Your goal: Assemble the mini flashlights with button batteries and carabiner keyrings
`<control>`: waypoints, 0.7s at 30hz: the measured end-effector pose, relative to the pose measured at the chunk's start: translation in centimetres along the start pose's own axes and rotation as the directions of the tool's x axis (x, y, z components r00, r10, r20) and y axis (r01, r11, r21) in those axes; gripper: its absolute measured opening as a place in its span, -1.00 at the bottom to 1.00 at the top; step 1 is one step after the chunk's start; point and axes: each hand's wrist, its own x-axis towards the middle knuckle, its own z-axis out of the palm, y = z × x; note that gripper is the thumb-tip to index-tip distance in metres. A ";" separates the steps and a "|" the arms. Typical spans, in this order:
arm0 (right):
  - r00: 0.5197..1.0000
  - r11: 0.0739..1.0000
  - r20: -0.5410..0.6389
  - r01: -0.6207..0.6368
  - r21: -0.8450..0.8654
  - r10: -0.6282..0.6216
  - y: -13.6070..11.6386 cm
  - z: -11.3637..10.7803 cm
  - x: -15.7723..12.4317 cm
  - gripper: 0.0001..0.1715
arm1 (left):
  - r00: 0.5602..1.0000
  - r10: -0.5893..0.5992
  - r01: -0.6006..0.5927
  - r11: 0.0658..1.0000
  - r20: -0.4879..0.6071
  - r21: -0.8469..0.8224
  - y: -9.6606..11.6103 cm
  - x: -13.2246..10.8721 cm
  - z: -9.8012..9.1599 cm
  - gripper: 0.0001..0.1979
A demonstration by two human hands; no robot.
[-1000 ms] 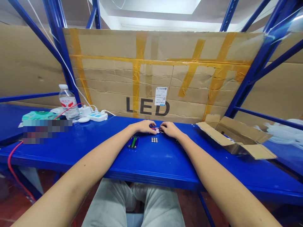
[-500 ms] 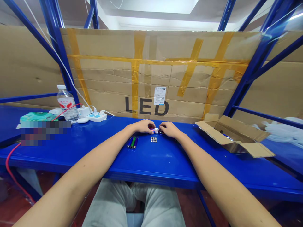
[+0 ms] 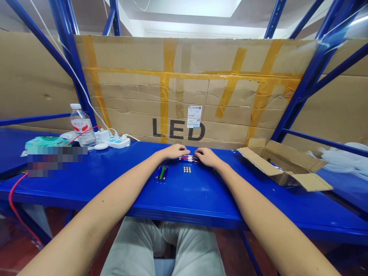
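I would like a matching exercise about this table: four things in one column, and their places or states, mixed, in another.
1. silver discs
2. green tube
3. plastic bottle
4. cardboard box

A. with flaps open
B. set in a small grid
C. closed with a white cap
D. between two darker tubes

Pairs: 1-B; 2-D; 3-C; 4-A

One feed for me, and I'm looking out from the wearer's head, facing forward and tipped down. Pale grey cloth trousers (image 3: 129, 249) fill my near bottom edge; the bare left hand (image 3: 174, 151) and bare right hand (image 3: 206, 156) show farther out, small, just below mid-frame. The wide, glossy blue desk (image 3: 189, 197) spreads under them, a tall brown cardboard sheet (image 3: 129, 96) stands square ahead, white ceiling (image 3: 184, 9) up top.
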 end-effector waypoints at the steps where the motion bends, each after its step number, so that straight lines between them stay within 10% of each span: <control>1: 1.000 1.000 0.000 0.000 0.005 0.000 0.1 0.0 0.0 -0.74 | 1.000 -0.003 0.003 1.000 -0.003 0.000 -0.1 0.1 0.0 -0.51; 7: 0.993 0.999 -0.117 0.021 0.031 -0.017 0.0 -0.4 -0.2 -0.75 | 0.997 0.006 0.006 0.990 -0.083 0.138 0.0 -1.3 -1.9 -0.72; 10: 0.971 0.992 -0.207 0.126 0.018 -0.119 -2.1 -0.9 -1.2 -0.74 | 0.998 -0.025 0.013 0.978 0.052 0.209 0.3 -3.1 -4.3 -0.84; 15: 0.858 0.855 0.015 0.509 0.095 -0.513 -7.9 0.0 -3.6 -0.73 | 0.908 -0.119 0.043 0.980 0.401 0.194 1.0 -5.0 -6.5 -0.83; 21: 0.761 0.765 0.135 0.643 -0.028 -0.634 -9.8 2.5 -3.8 -0.68 | 0.881 -0.169 0.045 0.960 0.443 0.276 1.7 -4.7 -5.7 -0.77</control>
